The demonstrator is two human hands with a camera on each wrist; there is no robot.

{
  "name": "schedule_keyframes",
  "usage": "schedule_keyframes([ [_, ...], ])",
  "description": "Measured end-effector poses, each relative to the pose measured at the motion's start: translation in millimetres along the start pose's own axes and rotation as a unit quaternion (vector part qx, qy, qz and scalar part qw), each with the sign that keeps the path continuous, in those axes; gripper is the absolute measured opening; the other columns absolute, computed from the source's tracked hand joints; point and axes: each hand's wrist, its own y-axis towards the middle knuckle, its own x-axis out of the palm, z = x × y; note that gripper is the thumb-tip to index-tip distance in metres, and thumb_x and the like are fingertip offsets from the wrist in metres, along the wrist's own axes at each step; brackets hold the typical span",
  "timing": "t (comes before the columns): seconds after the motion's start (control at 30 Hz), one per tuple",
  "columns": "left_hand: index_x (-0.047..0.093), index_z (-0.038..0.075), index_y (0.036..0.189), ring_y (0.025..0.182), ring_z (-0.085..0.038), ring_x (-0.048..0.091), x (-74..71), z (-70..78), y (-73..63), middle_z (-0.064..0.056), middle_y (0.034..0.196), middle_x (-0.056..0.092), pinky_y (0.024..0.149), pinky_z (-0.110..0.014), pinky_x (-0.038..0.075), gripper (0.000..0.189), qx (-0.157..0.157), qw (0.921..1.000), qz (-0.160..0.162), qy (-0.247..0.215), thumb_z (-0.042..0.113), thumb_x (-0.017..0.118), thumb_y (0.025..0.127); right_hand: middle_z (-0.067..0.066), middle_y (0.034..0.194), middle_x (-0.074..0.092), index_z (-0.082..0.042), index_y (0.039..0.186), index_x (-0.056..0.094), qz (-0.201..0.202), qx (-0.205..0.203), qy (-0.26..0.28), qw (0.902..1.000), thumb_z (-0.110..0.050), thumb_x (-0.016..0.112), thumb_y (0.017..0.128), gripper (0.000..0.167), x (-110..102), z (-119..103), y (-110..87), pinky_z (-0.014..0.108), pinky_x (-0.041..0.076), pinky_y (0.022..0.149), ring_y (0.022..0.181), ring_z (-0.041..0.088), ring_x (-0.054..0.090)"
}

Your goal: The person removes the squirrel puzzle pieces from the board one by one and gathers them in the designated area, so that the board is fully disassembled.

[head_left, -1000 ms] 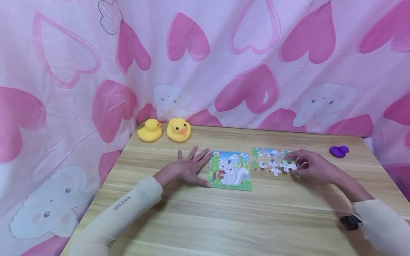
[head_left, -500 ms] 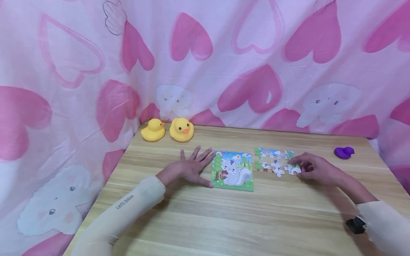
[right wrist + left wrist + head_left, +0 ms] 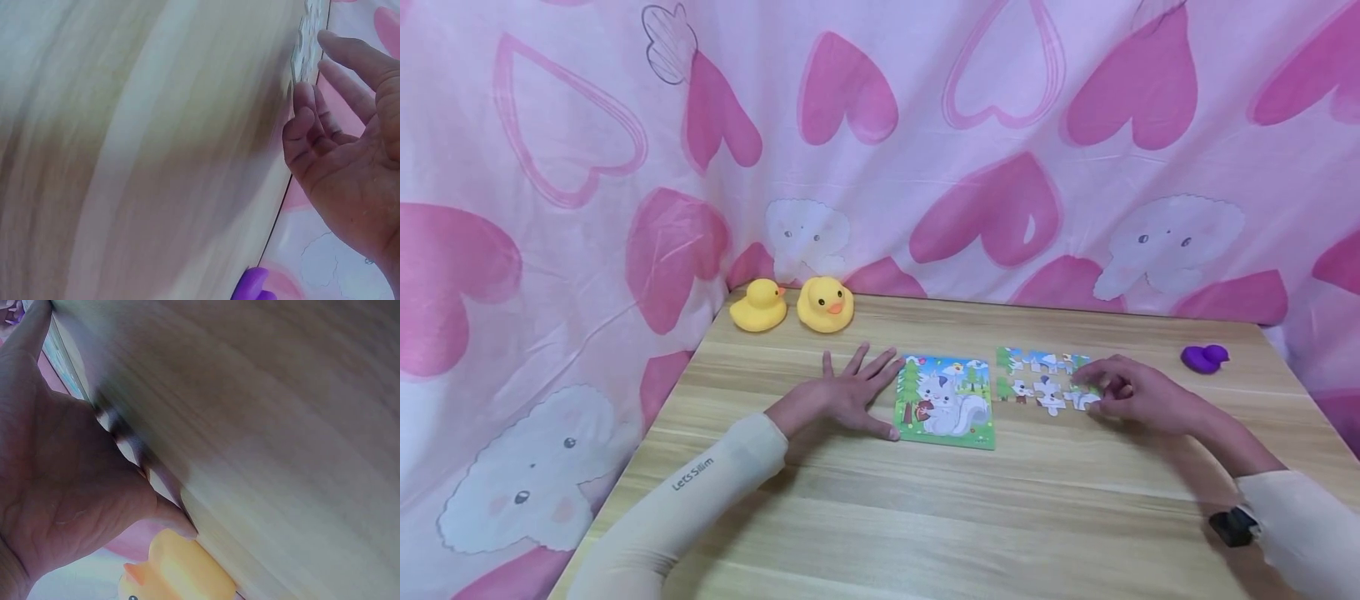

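The person wears long cream sleeves, smooth and plain in weave. The left sleeve (image 3: 730, 467) fits closely, with dark lettering (image 3: 692, 473) running lengthwise along the forearm, seemingly "Let's Sillim", a slightly greyer patch close to the cuff, and creases gathered toward its near end. The right sleeve (image 3: 1303, 517) has a small black boxy device (image 3: 1232, 527) jutting from the left side of its cuff. The left hand (image 3: 850, 400) and right hand (image 3: 1142, 398) are bare.
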Motion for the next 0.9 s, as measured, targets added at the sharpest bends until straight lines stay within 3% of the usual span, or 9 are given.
schedule_keyframes([
  [0.1, -0.010, 0.043, 0.168, 0.165, -0.038, -0.020, 0.3, -0.1, 0.3, 0.012, 0.178, -0.020, 0.114, -0.089, -0.011, 0.123, 0.001, 1.0000, 0.000, 0.000, 0.090, 0.061, 0.080, 0.012, 0.125, 0.063, -0.013, 0.139, 0.065, 0.012, 0.003, 0.011, 0.9999, -0.018, 0.083, 0.092, 0.051, 2.1, -7.5, 1.7, 0.023, 0.054, 0.071, 0.090, 0.009, 0.059],
  [0.2, -0.010, 0.044, 0.168, 0.165, -0.037, -0.020, 1.2, -0.9, 1.2, 0.013, 0.178, -0.020, 0.114, -0.089, -0.011, 0.123, -0.001, 1.0000, 0.001, 0.001, 0.090, 0.061, 0.080, 0.014, 0.131, 0.059, -0.011, 0.146, 0.058, 0.013, 0.006, 0.055, 0.9984, -0.019, 0.082, 0.094, 0.058, 7.2, -17.5, 5.9, 0.027, 0.057, 0.070, 0.091, 0.010, 0.060],
  [0.37, -0.011, 0.044, 0.168, 0.165, -0.037, -0.021, 1.9, -1.5, 1.4, 0.014, 0.178, -0.020, 0.115, -0.088, -0.011, 0.123, -0.003, 1.0000, 0.003, 0.004, 0.090, 0.061, 0.080, 0.015, 0.139, 0.058, -0.016, 0.154, 0.051, -0.002, -0.008, 0.119, 0.9929, -0.021, 0.079, 0.096, 0.064, 20.9, -34.5, 15.3, 0.029, 0.057, 0.067, 0.091, 0.016, 0.062],
  [0.73, -0.010, 0.043, 0.168, 0.165, -0.038, -0.021, 1.3, -1.2, -2.4, 0.013, 0.179, -0.019, 0.115, -0.088, -0.011, 0.123, -0.004, 1.0000, 0.002, 0.000, 0.090, 0.061, 0.080, 0.015, 0.143, 0.058, -0.020, 0.153, 0.052, -0.050, -0.052, 0.140, 0.9875, -0.016, 0.080, 0.095, 0.065, 59.2, -76.2, 40.1, 0.027, 0.059, 0.074, 0.096, 0.023, 0.064],
  [0.9, -0.010, 0.044, 0.168, 0.165, -0.038, -0.021, 0.0, -0.3, -1.0, 0.013, 0.178, -0.019, 0.115, -0.088, -0.011, 0.123, -0.001, 1.0000, 0.003, -0.003, 0.090, 0.061, 0.080, 0.014, 0.143, 0.060, -0.023, 0.158, 0.047, -0.053, -0.048, 0.129, 0.9890, -0.022, 0.081, 0.094, 0.072, 76.3, -99.6, 51.3, 0.026, 0.056, 0.073, 0.091, 0.025, 0.062],
])
